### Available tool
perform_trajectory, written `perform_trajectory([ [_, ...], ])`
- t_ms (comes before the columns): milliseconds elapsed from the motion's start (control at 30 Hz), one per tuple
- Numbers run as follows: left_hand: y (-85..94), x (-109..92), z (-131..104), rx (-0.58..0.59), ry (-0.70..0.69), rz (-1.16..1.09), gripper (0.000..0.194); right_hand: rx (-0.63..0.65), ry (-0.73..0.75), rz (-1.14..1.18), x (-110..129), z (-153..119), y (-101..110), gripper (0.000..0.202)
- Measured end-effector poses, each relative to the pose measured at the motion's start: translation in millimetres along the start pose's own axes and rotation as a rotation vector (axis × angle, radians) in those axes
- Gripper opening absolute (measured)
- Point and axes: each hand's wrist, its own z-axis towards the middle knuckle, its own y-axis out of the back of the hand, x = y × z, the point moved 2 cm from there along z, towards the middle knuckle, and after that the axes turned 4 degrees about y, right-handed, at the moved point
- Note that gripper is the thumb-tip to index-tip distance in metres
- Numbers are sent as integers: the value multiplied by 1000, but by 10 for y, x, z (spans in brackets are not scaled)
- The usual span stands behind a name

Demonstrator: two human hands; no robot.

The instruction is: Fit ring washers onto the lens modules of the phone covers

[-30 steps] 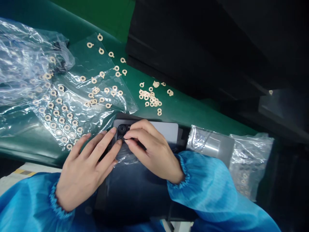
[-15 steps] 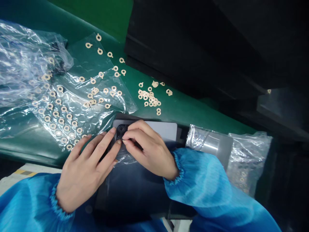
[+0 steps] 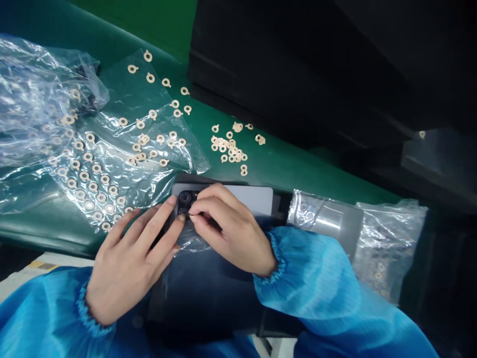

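Grey slab-shaped phone back cover (image 3: 253, 198) sits in a dark fixture at the near edge of the green mat (image 3: 283, 166). Right hand (image 3: 233, 226) pinches something tiny at the black camera cluster (image 3: 185, 199); can't tell what. Left hand (image 3: 128, 263) lies flat, fingers extended, steadying. Lens work looks mid-way — bagged covers (image 3: 328, 219) wait right. Loose beige ring stickers (image 3: 229, 146) crowd the mat behind; little room.

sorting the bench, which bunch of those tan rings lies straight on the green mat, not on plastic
The small cluster of tan rings beyond the right hand; the rest lie on the clear plastic sheet, leftward.
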Motion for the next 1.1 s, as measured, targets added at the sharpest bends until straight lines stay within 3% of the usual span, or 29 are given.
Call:
perform_trajectory([
  [167,-9,2,-17,13,-1,0,36,45,24,-70,21,-1,-18,20],
  [400,-3,3,-11,8,-4,1,36,-118,-84,83,-62,-69,57,13],
  [1100,-5,-94,102,2,3,19,41,-105,-102,87,-118,-70,109,12],
])
